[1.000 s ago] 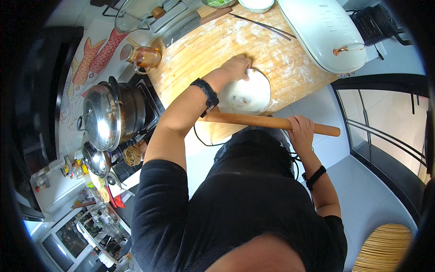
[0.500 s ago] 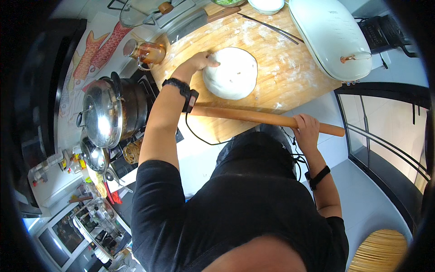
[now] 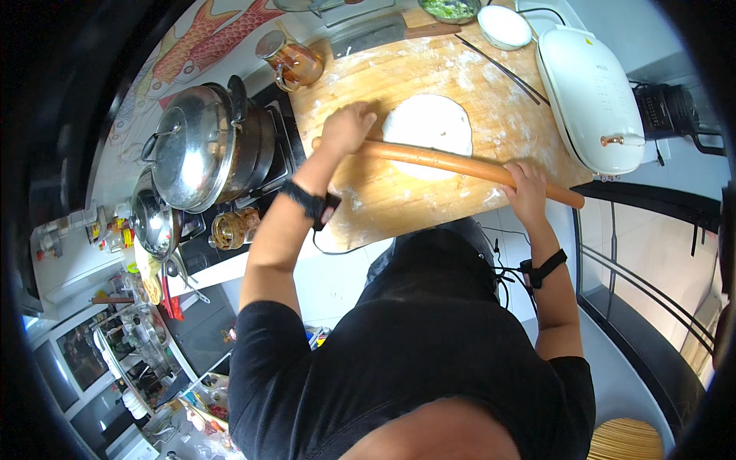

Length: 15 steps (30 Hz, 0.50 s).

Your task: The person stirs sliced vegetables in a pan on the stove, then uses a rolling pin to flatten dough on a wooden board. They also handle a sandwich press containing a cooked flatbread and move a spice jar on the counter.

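Fingers of the right hand curl around the wooden rolling pin; the left hand bends loosely, grip unclear. The pin crosses the round dough sheet on the floured board, its length apparently keeping both hands clear.

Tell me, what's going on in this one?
A person is working at a floured wooden board with a long rolling pin, which crosses the near half of a round white dough disc. The right grip holds the pin near its right end; the left grip is by the other end, its hold unclear.
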Each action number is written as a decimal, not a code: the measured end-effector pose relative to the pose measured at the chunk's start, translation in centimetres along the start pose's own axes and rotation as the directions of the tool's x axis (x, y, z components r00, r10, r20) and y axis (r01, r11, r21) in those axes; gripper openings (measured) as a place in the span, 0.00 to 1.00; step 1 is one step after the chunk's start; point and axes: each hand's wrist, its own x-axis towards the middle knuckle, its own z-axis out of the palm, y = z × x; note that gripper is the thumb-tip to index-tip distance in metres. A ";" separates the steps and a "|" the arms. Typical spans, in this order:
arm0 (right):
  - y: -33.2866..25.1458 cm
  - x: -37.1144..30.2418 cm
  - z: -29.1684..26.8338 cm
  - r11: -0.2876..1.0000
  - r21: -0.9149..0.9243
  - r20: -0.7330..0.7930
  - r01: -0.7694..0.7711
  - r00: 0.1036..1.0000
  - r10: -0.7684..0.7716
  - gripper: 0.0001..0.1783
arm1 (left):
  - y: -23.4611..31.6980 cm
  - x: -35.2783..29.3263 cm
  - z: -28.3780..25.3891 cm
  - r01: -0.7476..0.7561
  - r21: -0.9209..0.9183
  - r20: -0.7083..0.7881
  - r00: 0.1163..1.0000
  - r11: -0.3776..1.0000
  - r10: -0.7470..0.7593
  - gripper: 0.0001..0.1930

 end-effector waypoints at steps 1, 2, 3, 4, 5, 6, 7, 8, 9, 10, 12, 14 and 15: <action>0.2 0.1 0.2 1.000 0.013 0.005 -0.009 1.000 0.009 0.24 | 0.2 -1.6 0.3 -0.066 0.060 -0.086 0.994 0.996 0.071 0.21; 0.2 0.2 0.4 0.999 0.025 0.010 -0.023 1.000 0.023 0.24 | 0.5 -2.9 0.8 -0.072 0.132 -0.129 0.988 0.989 0.089 0.20; 0.2 0.3 0.6 0.999 0.027 0.023 -0.025 0.999 0.025 0.25 | 0.6 -4.3 1.4 -0.098 0.154 -0.184 0.975 0.983 0.126 0.22; 0.0 0.3 0.9 0.999 0.029 0.038 -0.029 0.999 0.028 0.26 | 0.9 -5.5 2.2 -0.118 0.186 -0.232 0.959 0.975 0.160 0.24; -0.3 0.3 1.1 0.996 0.020 0.086 -0.088 0.993 0.086 0.27 | 1.0 -6.2 3.0 -0.097 0.187 -0.213 0.967 0.978 0.137 0.25; -0.7 0.3 1.5 0.996 -0.082 0.020 0.018 1.000 -0.016 0.27 | 1.0 -6.7 3.8 -0.086 0.189 -0.206 0.970 0.978 0.125 0.26; -1.4 0.5 1.9 0.978 -0.198 -0.007 0.065 0.998 -0.067 0.28 | 1.0 -6.6 4.5 -0.058 0.191 -0.171 0.981 0.980 0.092 0.28; -2.1 0.7 2.3 0.938 -0.334 0.017 0.087 0.996 -0.087 0.29 | 0.8 -6.1 5.0 -0.068 0.169 -0.200 0.975 0.983 0.101 0.28; -2.7 1.0 2.6 0.953 -0.295 -0.045 0.066 0.996 -0.083 0.28 | 0.6 -5.5 5.5 -0.056 0.148 -0.201 0.976 0.987 0.085 0.29; -3.4 1.2 3.0 0.962 -0.272 -0.058 0.028 0.997 -0.045 0.28 | 0.4 -5.0 5.9 -0.009 0.127 -0.162 0.986 0.992 0.030 0.29; -3.9 2.2 3.2 0.966 -0.258 -0.048 -0.026 0.999 0.014 0.28 | 0.2 -2.9 6.4 -0.049 0.156 -0.247 0.965 0.986 0.087 0.28; -3.7 3.9 3.3 0.966 -0.256 -0.053 -0.040 0.998 0.027 0.29 | 0.1 -0.7 6.4 -0.062 0.207 -0.253 0.961 0.976 0.114 0.27; -3.5 4.7 3.3 0.952 -0.301 -0.005 -0.060 0.998 0.061 0.28 | 0.1 0.3 6.3 -0.070 0.281 -0.278 0.949 0.957 0.151 0.26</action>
